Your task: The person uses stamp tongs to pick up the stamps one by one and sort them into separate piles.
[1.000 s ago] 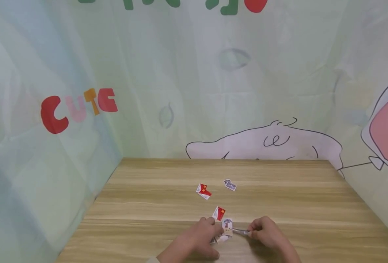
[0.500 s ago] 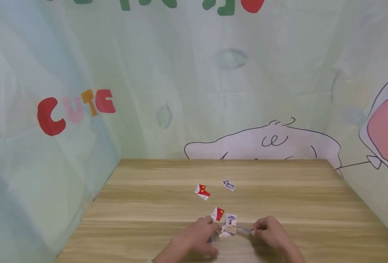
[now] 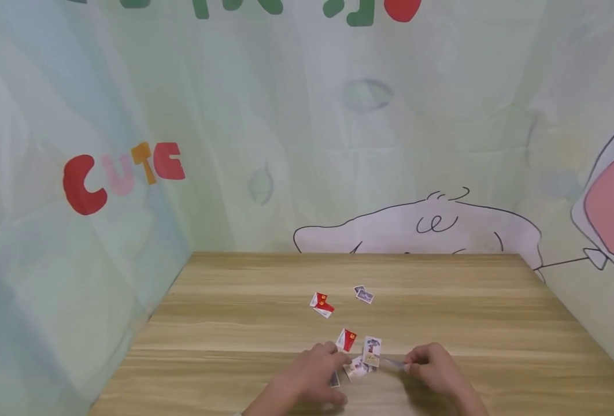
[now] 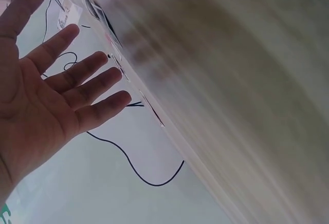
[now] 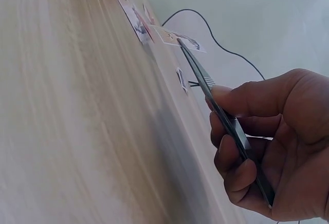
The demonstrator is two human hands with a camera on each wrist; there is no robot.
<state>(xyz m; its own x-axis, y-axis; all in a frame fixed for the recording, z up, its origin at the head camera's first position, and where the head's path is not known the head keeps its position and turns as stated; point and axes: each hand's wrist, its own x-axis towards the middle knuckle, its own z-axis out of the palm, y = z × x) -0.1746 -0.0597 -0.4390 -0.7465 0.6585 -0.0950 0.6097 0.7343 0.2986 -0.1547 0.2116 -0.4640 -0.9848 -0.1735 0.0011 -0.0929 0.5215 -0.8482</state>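
Observation:
My right hand [image 3: 434, 370] grips metal tweezers [image 5: 208, 82] between thumb and curled fingers. The tips pinch a small white-bordered stamp [image 3: 372, 346] with a coloured picture, raised off the table in the right wrist view. Just below it in the head view lies another picture stamp [image 3: 356, 369]. My left hand [image 3: 312, 372] hovers low over the near table, its spread fingers holding nothing in the left wrist view. Beside it shows a dark stamp [image 3: 335, 379], partly hidden by the hand. Beyond the fingertips lies a red and white stamp [image 3: 346, 340].
Farther back on the wooden table [image 3: 234, 323] lie two overlapping red and white stamps [image 3: 322, 307]. To their right, two small grey stamps [image 3: 364, 295] overlap. Printed fabric walls [image 3: 276, 144] enclose the table's back and sides.
My right hand has drawn the tweezers and the picture stamp slightly right and away from the left hand, baring more of the stamp beneath. The left hand stays nearly in place.

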